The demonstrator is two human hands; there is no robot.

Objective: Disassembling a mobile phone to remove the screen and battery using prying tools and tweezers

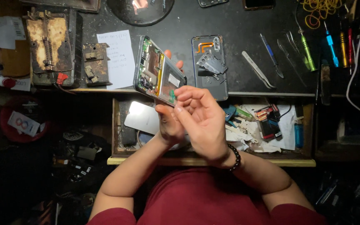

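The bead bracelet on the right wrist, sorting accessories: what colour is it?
Black, glossy round beads; the bracelet shows best in the head view.

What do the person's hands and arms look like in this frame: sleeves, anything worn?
Both hands are bare, no gloves. The right hand has a bracelet of dark round beads at the wrist; the left hand shows nothing worn on its visible part. Forearms are uncovered. Short dark red sleeves end near the elbows, part of a red top.

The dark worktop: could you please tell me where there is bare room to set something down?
Bare worktop lies above the phone back cover and tweezers, below the round lamp base. Another strip runs between cover and tweezers. The right edge is crowded with screwdrivers; the open drawer is cluttered.
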